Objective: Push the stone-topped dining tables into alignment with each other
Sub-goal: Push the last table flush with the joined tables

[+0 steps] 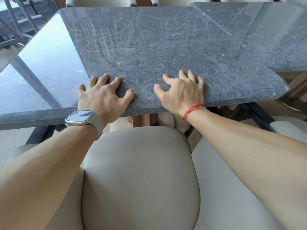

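A grey stone-topped table (149,47) fills the middle of the view, its near edge just past my wrists. My left hand (103,93), with a watch on the wrist, rests flat on the top by that edge, fingers spread. My right hand (184,90), with a red cord bracelet, lies flat the same way a little to the right. A second stone-topped table (44,67) butts against the middle one on the left, with its near edge lower in the view. A third stone-topped table (265,30) touches it at the far right, set further back.
A beige padded chair back (141,171) stands between my forearms, pushed under the table edge. Another beige chair (232,196) sits to its right. Dark table legs (255,113) show under the right corner. More pale chairs (99,1) line the far side.
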Motion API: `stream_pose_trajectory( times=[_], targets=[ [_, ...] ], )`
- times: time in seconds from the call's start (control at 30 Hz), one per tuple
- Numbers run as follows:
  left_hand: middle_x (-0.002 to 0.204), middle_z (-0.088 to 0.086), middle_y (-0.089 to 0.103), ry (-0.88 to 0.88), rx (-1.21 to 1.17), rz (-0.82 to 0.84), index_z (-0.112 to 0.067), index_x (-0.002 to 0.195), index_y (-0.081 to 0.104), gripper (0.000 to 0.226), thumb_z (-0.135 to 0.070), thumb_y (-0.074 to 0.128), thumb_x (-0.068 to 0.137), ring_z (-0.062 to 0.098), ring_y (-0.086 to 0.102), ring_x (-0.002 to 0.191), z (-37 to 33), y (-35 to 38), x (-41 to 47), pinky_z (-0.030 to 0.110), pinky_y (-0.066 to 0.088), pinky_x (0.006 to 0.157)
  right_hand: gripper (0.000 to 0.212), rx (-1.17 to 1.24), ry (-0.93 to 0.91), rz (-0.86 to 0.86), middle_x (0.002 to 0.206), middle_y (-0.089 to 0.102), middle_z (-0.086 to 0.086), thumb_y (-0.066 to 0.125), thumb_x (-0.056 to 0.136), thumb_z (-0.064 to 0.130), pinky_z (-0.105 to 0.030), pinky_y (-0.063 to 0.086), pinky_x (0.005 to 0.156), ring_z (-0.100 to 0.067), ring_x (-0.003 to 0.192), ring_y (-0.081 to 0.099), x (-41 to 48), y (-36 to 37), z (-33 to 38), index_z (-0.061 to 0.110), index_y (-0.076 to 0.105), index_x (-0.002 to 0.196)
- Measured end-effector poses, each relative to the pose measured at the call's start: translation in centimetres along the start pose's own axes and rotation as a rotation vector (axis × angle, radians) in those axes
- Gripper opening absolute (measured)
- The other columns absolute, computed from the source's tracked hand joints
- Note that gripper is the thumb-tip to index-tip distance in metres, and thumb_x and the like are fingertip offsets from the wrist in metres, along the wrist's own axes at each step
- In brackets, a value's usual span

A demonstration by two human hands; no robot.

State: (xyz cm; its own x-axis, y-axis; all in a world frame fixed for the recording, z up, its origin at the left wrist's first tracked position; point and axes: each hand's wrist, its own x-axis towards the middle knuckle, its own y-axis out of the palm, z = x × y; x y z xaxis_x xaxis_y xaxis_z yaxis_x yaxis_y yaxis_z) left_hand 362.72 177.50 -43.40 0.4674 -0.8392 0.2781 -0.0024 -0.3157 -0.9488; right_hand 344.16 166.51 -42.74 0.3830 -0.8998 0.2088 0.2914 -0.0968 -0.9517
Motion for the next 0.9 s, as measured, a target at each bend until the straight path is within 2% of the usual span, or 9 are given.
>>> stream_pose_trajectory(
  times=[0.53,0.9],
  targets=[
    [0.147,0.000,0.052,-0.007,-0.015,0.011,-0.039,0.141,0.055,0.070,-0.075,0.027,0.088,0.031,0.038,0.140,-0.15,-0.25,-0.23,0.057,0.026,0.114,0.058,0.035,-0.002,0.012,0.159,0.038,-0.017,0.040,0.090,0.068,-0.057,0.010,0.122,-0.036,0.151,0.024,-0.14,-0.33,-0.02,0.042,0.056,0.140],
    [0.142,0.000,0.054,-0.010,-0.025,0.017,-0.039,0.140,0.055,0.070,-0.076,0.026,0.087,0.030,0.040,0.139,-0.13,-0.37,0.31,0.057,0.027,0.113,0.057,0.050,-0.010,-0.005,0.153,0.046,-0.015,0.041,0.089,0.067,-0.056,0.012,0.121,-0.036,0.148,0.028,0.17,-0.53,0.08,0.041,0.060,0.136]
  ],
)
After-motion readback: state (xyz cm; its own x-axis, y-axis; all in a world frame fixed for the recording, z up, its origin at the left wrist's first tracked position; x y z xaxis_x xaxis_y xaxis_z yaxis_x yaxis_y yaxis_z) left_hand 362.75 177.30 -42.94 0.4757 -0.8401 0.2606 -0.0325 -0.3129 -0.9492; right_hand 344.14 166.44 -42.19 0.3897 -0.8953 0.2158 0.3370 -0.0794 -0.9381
